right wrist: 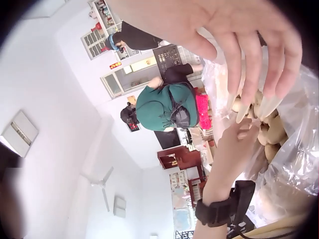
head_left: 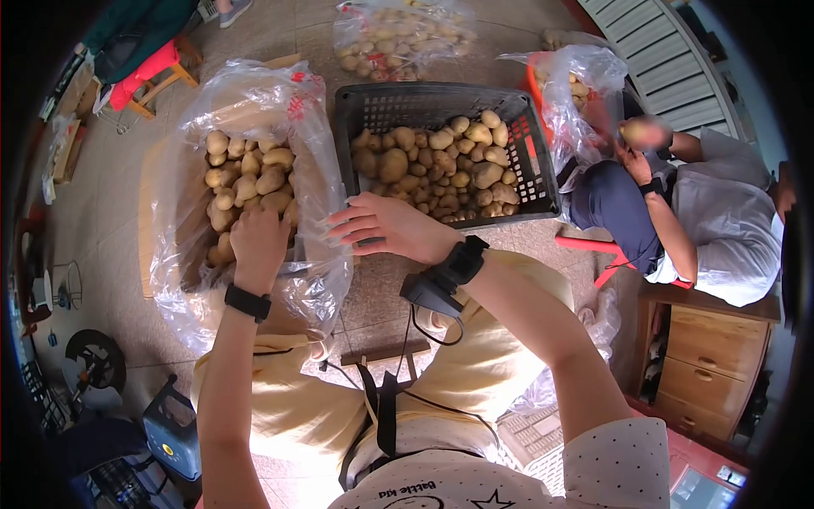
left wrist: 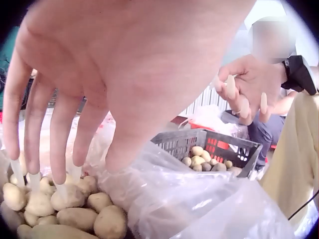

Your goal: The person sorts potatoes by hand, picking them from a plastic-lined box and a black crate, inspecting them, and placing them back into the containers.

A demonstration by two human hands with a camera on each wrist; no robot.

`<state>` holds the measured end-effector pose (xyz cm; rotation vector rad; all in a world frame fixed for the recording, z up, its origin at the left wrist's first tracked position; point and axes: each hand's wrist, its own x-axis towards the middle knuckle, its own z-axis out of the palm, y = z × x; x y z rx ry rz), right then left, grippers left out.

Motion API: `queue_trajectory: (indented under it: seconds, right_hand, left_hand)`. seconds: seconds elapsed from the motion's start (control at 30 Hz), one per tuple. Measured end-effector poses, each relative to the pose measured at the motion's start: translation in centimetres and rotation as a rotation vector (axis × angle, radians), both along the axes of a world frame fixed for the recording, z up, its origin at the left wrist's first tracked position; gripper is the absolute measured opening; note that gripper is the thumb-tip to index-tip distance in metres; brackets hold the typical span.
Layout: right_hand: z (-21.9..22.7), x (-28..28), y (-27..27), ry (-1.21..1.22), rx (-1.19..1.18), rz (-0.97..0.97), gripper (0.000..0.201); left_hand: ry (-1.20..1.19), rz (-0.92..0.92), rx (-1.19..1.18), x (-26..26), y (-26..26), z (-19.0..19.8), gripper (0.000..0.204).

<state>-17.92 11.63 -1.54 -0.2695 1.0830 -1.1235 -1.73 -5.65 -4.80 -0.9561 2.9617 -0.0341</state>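
Note:
Potatoes (head_left: 246,182) lie in a cardboard box lined with clear plastic (head_left: 309,110). My left hand (head_left: 261,240) reaches down over them; in the left wrist view its fingers extend downward, the long nails right at the potatoes (left wrist: 69,196). Between this box and the black crate (head_left: 441,90) hovers my right hand (head_left: 386,227), fingers spread loosely and nothing in it. More potatoes (head_left: 462,161) of mixed sizes fill much of the crate. From the right wrist, the right hand (right wrist: 259,47) appears above the plastic, its fingers partly covering the left hand (right wrist: 234,149).
A clear bag of potatoes (head_left: 407,38) lies beyond the crate. On the right, a seated person (head_left: 712,212) is beside a red tub (head_left: 539,81) with plastic over it. A wooden cabinet (head_left: 708,360) stands lower right, a blue stool (head_left: 172,428) lower left.

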Motion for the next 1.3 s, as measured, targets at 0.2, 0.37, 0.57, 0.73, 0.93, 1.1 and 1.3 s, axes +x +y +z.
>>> queue_trajectory:
  seconds: [0.2,0.37,0.57,0.73,0.93,1.1,1.3]
  right_hand:
    - [-0.1,-0.2,0.2,0.026,0.013,0.003,0.047]
    - [-0.5,-0.4,0.8,0.055,-0.025,-0.015,0.047]
    - [-0.2,-0.3,0.7,0.127,-0.048,-0.015,0.052]
    - [-0.8,-0.1,0.3,0.222,0.002,-0.049,0.054]
    - [-1.6,0.0,-0.3,0.239,-0.034,-0.047,0.054]
    - [-1.8,0.0,-0.3,0.237,-0.036,-0.071,0.054]
    - [-2.3,-0.2,-0.4,0.233,-0.086,-0.093,0.054]
  left_hand:
    - [0.213,-0.087,0.145,-1.2,0.9,2.5,0.026]
    - [0.601,0.040,0.227,-0.8,0.7,9.6,0.037]
    - [1.140,-0.016,-0.324,6.4,4.1,25.9,0.046]
    - [1.161,0.017,-0.614,5.3,5.4,25.8,0.050]
    - [1.076,0.103,-0.716,4.2,6.9,25.1,0.046]
    - [0.985,0.193,-0.818,3.6,7.6,24.5,0.043]
    - [0.845,0.291,-0.961,3.4,8.2,23.9,0.039]
